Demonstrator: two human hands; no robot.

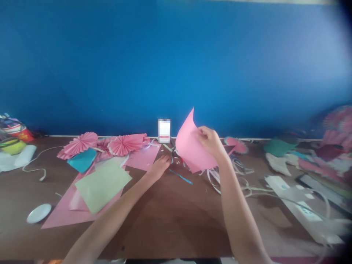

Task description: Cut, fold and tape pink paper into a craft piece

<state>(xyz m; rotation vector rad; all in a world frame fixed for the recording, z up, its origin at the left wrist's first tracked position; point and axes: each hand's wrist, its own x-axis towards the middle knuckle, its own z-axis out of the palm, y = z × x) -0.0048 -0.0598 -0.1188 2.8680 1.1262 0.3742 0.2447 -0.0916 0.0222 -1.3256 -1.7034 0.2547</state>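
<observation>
My right hand (210,142) pinches a pink sheet of paper (189,145) and holds it lifted and curled above the brown table (170,205). My left hand (161,165) reaches forward to the tabletop near the middle, fingers curled down beside small paper scraps and dark scissors (172,156); whether it grips anything is hidden. A thin blue paper strip (181,177) lies just right of it.
Pleated pink paper fans (110,145), a teal piece (81,160), a pale green sheet (103,184) and pink sheets (64,214) lie left. A white lid (39,213) sits front left. Paper strips (236,172) and craft clutter (310,176) fill the right. A blue wall (176,66) stands behind.
</observation>
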